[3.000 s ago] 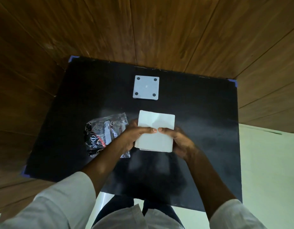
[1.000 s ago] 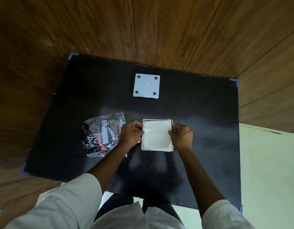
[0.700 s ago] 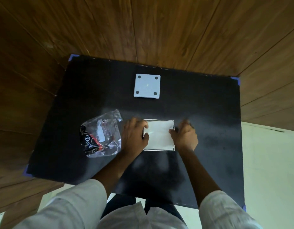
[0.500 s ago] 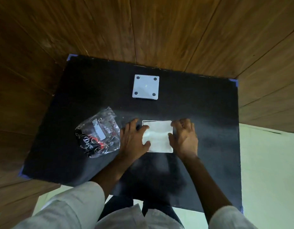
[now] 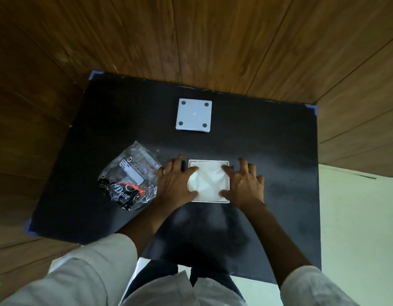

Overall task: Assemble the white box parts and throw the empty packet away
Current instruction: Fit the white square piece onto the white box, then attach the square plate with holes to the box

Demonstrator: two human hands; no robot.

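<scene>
A white square box part (image 5: 209, 181) lies flat on the black table (image 5: 268, 155), with crumpled white paper inside its rim. My left hand (image 5: 176, 184) lies spread against its left side, thumb and a fingertip on the paper. My right hand (image 5: 244, 184) lies spread against its right side, its thumb and forefinger reaching onto the part. A second white square part (image 5: 194, 114) with four dark round dots at its corners lies further back. A crinkled clear packet (image 5: 130, 176) with black print lies to the left, touching my left hand.
Wooden panels surround the table on the far side and both flanks. A pale floor shows at the right. Blue tape marks the table corners (image 5: 311, 107). My white sleeves and dark trousers fill the bottom of the view.
I lowered the white part from a raised, two-handed hold onto the table. My fingers then spread out flat along both of its sides. The packet shifted slightly left.
</scene>
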